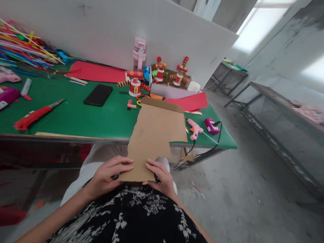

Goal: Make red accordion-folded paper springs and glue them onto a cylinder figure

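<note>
A ragged-edged piece of brown cardboard [155, 135] slants from my lap up over the front edge of the green table [97, 120]. My left hand [109, 175] grips its lower left corner with curled fingers. My right hand [160, 176] pinches the lower right edge, thumb on top. A dark object shows under each hand; I cannot make out what it is.
On the table lie a red utility knife [37, 115], a black phone [98, 95], red paper sheets [98, 72], a pink glue gun [194, 129] and paper figures in a white box [170, 86]. Colourful strips [19, 45] are piled far left. Grey floor lies to the right.
</note>
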`<state>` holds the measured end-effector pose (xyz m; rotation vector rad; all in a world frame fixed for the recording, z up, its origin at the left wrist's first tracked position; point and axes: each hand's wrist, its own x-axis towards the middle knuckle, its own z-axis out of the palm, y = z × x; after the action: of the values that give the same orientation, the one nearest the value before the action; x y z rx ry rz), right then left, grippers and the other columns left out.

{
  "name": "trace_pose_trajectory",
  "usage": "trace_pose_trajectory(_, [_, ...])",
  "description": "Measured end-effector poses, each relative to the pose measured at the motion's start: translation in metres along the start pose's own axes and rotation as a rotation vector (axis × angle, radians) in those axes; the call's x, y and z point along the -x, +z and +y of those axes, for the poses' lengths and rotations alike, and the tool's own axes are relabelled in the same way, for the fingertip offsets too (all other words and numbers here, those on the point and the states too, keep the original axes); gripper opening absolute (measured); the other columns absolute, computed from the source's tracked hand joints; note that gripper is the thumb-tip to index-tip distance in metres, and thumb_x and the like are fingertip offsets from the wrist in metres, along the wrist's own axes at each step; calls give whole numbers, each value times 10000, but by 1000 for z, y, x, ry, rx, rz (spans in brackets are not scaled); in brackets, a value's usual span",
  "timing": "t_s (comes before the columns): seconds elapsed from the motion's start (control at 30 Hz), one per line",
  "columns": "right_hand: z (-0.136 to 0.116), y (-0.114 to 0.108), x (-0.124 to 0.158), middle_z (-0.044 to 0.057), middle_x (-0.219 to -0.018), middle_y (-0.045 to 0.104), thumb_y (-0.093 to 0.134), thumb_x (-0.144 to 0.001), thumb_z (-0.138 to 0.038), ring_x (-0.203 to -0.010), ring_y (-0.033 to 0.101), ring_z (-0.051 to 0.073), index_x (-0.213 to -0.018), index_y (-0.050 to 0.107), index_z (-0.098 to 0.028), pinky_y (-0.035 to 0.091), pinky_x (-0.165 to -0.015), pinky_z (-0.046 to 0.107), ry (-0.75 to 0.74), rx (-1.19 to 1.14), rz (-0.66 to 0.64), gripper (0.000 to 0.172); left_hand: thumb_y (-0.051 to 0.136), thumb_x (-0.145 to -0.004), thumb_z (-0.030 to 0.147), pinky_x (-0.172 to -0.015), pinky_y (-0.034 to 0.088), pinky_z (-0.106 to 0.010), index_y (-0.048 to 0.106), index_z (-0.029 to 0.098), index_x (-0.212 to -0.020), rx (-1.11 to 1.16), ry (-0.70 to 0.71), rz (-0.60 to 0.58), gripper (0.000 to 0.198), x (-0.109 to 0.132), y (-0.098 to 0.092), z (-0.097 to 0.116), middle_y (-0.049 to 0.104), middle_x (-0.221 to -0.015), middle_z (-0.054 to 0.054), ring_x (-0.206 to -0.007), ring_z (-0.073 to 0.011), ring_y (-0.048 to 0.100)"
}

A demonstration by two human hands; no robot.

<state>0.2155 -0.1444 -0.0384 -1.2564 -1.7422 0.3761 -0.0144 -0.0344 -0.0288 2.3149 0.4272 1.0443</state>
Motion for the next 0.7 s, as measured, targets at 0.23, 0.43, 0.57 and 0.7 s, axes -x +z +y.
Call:
trace_pose_trajectory(0.23, [-4, 0, -3, 116, -1197, 705, 698, -837, -429, -1072, 676, 240, -1218, 683, -274, 553, -932, 370, 100, -65, 13, 411, 603, -901, 296, -823, 557, -278, 726, 215, -1051, -13, -35, 18, 211, 2, 2, 1, 693, -1118, -121, -980, -181, 677])
trace_pose_trajectory(0.43, [-12, 0, -6, 97, -1120, 724, 700, -830, -429, -1018, 673, 233, -1028, 762, -289, 543, -896, 385, 227, -170, 69, 250, 599, -903, 332, -786, 560, -267, 750, 208, -954, -10, -95, 43, 202, -6, 1, 13, 716, -1050, -106, -929, -178, 689])
trace_pose_trajectory(0.57, [-21, 0, -10, 100, -1125, 714, 701, -827, -424, -1053, 657, 241, -992, 760, -274, 523, -921, 399, 312, -247, 105, 231, 629, -880, 337, -822, 553, -299, 739, 213, -966, 57, -186, 22, 187, -13, -1, 20, 712, -1048, -95, -947, -190, 683])
trace_pose_trajectory(0.7, [-26, 2, -14, 98, -1095, 722, 675, -846, -414, -1030, 663, 233, -1001, 744, -263, 528, -905, 382, 320, -330, 110, 227, 650, -867, 312, -812, 545, -280, 737, 217, -963, 125, -220, 25, 160, -16, 0, 23, 708, -996, -76, -924, -177, 677])
